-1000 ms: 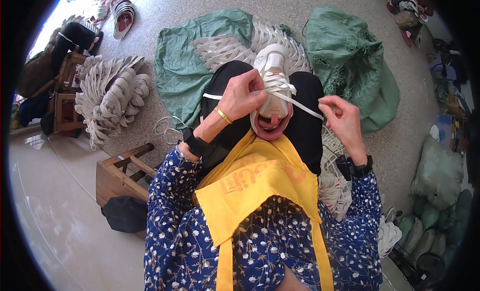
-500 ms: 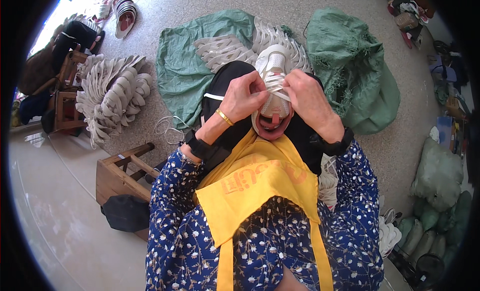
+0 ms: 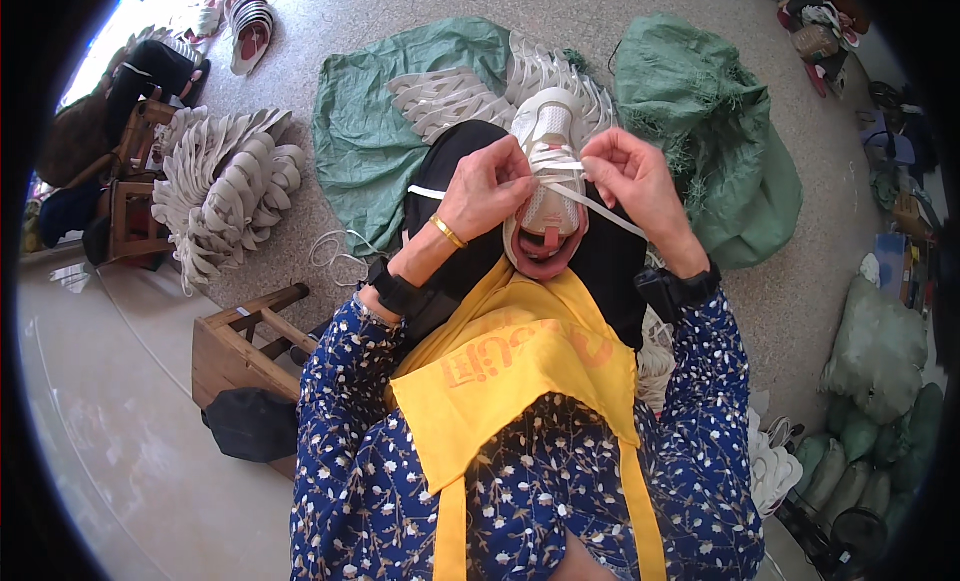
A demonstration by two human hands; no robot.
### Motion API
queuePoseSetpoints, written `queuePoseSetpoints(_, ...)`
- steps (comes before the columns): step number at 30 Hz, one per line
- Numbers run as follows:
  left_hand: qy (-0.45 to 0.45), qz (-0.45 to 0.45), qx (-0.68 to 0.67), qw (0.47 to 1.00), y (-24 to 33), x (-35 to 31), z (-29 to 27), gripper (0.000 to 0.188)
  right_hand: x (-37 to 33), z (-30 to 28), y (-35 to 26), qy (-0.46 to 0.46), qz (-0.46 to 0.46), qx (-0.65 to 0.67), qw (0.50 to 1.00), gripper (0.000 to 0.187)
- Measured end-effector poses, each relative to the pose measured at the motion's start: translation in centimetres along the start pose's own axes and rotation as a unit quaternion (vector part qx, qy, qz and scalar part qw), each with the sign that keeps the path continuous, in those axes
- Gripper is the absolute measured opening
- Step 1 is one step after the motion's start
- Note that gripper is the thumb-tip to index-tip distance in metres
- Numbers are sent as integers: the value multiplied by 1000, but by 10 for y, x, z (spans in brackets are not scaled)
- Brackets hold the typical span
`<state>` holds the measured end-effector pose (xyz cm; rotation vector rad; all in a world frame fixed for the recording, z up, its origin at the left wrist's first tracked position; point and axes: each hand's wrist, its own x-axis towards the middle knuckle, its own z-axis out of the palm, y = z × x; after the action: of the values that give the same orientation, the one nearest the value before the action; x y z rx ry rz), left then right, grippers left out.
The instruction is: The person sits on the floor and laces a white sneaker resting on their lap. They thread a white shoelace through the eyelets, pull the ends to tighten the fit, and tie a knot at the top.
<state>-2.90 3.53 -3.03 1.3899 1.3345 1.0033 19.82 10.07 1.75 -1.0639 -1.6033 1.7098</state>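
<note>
A white and pale-grey sneaker (image 3: pixel 545 213) with a pink lining lies between my knees, its toe away from me. White shoelace (image 3: pixel 605 213) crosses its upper, one loose length trailing down to the right under my right wrist. My left hand (image 3: pixel 487 189) is pinched at the left side of the laces, fingertips on the lace. At the right side, my right hand (image 3: pixel 632 181) pinches a lace between thumb and forefinger, with the other fingers curled. The fingertips of both hands partly cover the lacing.
Beyond the sneaker, several whitish shoe pieces (image 3: pixel 450 103) lie on a green sheet (image 3: pixel 365 131). A green woven sack (image 3: pixel 700 141) slumps to the right. A pile of pale shoe parts (image 3: pixel 225 186) and a wooden stool (image 3: pixel 225 351) stand left. Stuffed bags (image 3: pixel 875 346) sit at far right.
My right hand has drawn slightly up and right from the sneaker, and a loose length of lace now shows below it. My left hand has hardly moved.
</note>
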Motion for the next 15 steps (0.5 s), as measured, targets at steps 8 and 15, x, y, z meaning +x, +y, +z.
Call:
queuePoseSetpoints(8, -20, -37, -215, 976, 1, 1, -5, 22, -9, 7, 4, 74, -66, -316, 944, 33)
queuePoseSetpoints(15, -13, -61, -225, 972, 14, -32, -71, 24, -3, 4, 20, 68, -70, -255, 962, 29)
